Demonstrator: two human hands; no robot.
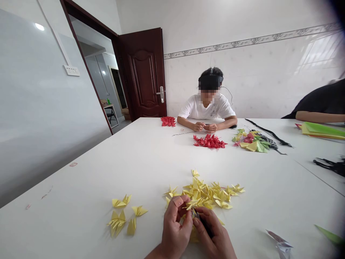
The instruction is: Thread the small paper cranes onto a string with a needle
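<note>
My left hand (175, 225) is closed, its fingertips pinching a folded yellow paper crane (192, 204). My right hand (214, 232) is wrapped round a small dark-handled tool (205, 225) with a metal tip; its exact kind is mostly hidden by the fingers. The tip meets the paper between both hands. Right behind them spreads a pile of yellow paper cranes (199, 189), some partly covered by my hands. A smaller group of yellow cranes (117, 221) lies to the left.
Across the white table (107, 180) a person (207, 104) works beside red paper cranes (210, 141) and a second red pile (168, 121). Mixed coloured folds (252, 140), a black strap (268, 133) and green paper sheets (320, 128) lie right. A silvery-white folded piece (283, 246) is near me.
</note>
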